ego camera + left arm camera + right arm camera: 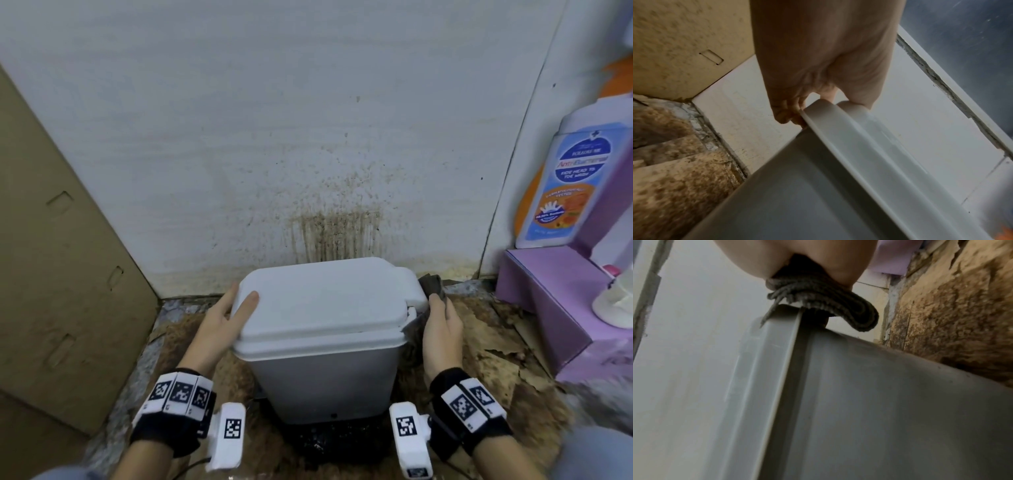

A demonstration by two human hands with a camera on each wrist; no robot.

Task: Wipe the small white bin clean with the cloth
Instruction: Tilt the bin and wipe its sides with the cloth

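Head view. The small white bin (325, 339), lid (325, 301) closed, stands on the stained floor (496, 342) at its far edge, close to the splashed wall (308, 137), between a cardboard panel (61, 257) on the left and a purple box (548, 308) on the right. The left hand (222, 322) steadies the lid's left corner with straight, released fingers (248, 306) lying on top. The right hand (442, 329) is clenched on the dark cloth (432, 286), held against the lid's right rear corner by the hinge tab. Risk: the bin is light and narrow; a hard sideways wipe from the right could slide or tip it toward the cardboard, since the left hand only rests on it.

Left wrist view. The left hand (818, 65) meets the lid rim (838, 129) at its corner; the fingers (785, 113) below the rim look bent, but whether they hook under it cannot be told. If they do, pressure may lift the lid during the stroke.

Right wrist view. The cloth (818, 295) is bunched in thick folds in the right hand (797, 257) and sits on the bin (879, 402) at its upper corner. Risks: a loose tail hangs near the seam and may catch there; the bunched folds touch little surface and may smear; brushing the dirty floor (951, 321) or the wall would carry grime back onto the plastic.
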